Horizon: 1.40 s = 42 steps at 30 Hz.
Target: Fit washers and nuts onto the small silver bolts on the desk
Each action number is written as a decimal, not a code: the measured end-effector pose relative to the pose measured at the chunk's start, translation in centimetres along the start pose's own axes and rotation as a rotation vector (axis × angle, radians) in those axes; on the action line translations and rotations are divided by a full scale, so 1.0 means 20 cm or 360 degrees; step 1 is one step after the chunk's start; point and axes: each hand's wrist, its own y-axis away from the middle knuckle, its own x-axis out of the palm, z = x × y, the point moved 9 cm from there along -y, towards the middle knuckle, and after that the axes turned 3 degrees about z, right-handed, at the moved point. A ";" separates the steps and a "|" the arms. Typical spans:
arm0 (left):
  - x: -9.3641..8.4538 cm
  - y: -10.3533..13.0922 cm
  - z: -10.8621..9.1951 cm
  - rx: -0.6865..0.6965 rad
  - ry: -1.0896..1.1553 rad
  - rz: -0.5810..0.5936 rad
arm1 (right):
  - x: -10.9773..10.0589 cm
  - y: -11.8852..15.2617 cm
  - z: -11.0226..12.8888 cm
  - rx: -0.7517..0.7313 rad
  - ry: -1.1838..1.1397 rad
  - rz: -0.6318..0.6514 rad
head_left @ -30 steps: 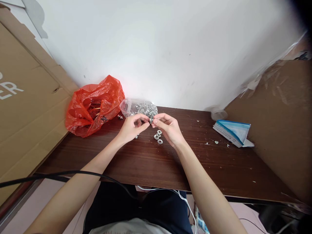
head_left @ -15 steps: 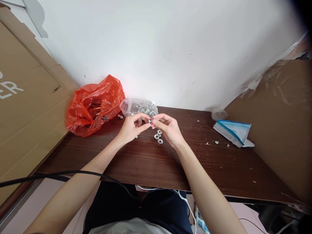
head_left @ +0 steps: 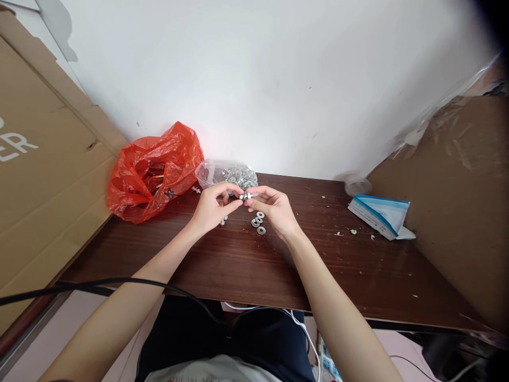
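Note:
Between the fingertips of both hands is a small silvery bolt point(head_left: 245, 196) with what looks like a washer and nut on it. My left hand point(head_left: 214, 207) pinches its left end with thumb and forefinger. At the other end, the thumb and fingers of my right hand point(head_left: 275, 208) are closed on it. Several flat metal washers point(head_left: 260, 231) lie on the table just below my right fingers. Small metal pieces point(head_left: 224, 219), partly hidden, lie beside my left thumb. Behind the hands rests a clear plastic bag point(head_left: 238, 175) full of metal hardware.
A red plastic bag point(head_left: 175, 154) stands at the back left of the brown table point(head_left: 254, 270). Toward the right lie a blue-and-white packet point(head_left: 379, 215) and small scraps. Cardboard point(head_left: 51, 143) flanks the left side, with a white wall behind. A black cable point(head_left: 131, 280) crosses my left forearm.
The fingers of both hands have shifted slightly apart, so more of the bolt shows between them. The hands stay in nearly the same place over the table.

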 end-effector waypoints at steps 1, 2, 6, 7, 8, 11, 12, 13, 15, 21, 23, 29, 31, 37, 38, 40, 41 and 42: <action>0.00 0.00 0.00 -0.0002 0.0009 0.0001 | 0.00 0.00 0.00 -0.0003 0.0007 -0.0001; 0.00 0.00 0.00 -0.0006 0.0022 -0.0001 | 0.00 0.00 0.00 -0.0007 0.0014 -0.0001; 0.01 0.00 0.01 -0.0066 0.0090 0.0006 | 0.00 0.00 0.01 -0.0017 0.0051 -0.0005; 0.01 0.00 0.01 -0.0088 0.0104 0.0010 | 0.00 0.00 0.01 -0.0019 0.0065 -0.0009; 0.01 0.00 0.02 -0.0109 0.0116 0.0013 | 0.00 0.00 0.00 -0.0021 0.0082 -0.0011; 0.01 0.00 0.02 -0.0151 0.0140 0.0014 | 0.01 0.00 -0.01 -0.0025 0.0150 -0.0009; 0.01 0.00 0.02 -0.0157 0.0146 0.0013 | 0.01 0.00 -0.01 -0.0027 0.0170 -0.0005; 0.01 0.00 0.02 -0.0160 0.0151 0.0011 | 0.01 0.00 -0.02 -0.0027 0.0185 0.0001; 0.01 0.00 0.02 -0.0164 0.0161 0.0007 | 0.01 -0.01 -0.03 -0.0027 0.0204 0.0018; 0.01 0.00 0.02 -0.0177 0.0170 0.0005 | 0.03 -0.01 -0.04 -0.0012 0.0276 0.0073; 0.01 0.00 0.02 -0.0172 0.0168 0.0004 | 0.04 -0.01 -0.04 -0.0004 0.0291 0.0094; 0.01 0.00 0.01 -0.0078 0.0150 -0.0013 | 0.04 -0.01 -0.04 -0.0024 0.0322 0.0115; 0.01 0.00 0.01 -0.0056 0.0143 -0.0015 | 0.04 -0.01 -0.04 -0.0036 0.0335 0.0122; 0.01 0.00 0.00 -0.0089 0.0152 -0.0002 | 0.05 -0.01 -0.05 -0.0035 0.0335 0.0132; 0.01 0.00 0.00 -0.0095 0.0152 -0.0001 | 0.05 -0.01 -0.05 -0.0028 0.0328 0.0131; 0.01 0.00 0.00 -0.0095 0.0157 0.0001 | 0.05 -0.01 -0.06 -0.0013 0.0309 0.0125; 0.02 0.00 0.01 -0.0094 0.0159 0.0003 | 0.05 -0.01 -0.06 -0.0006 0.0300 0.0120; 0.02 0.00 0.01 -0.0093 0.0162 0.0007 | 0.05 -0.01 -0.06 0.0000 0.0295 0.0114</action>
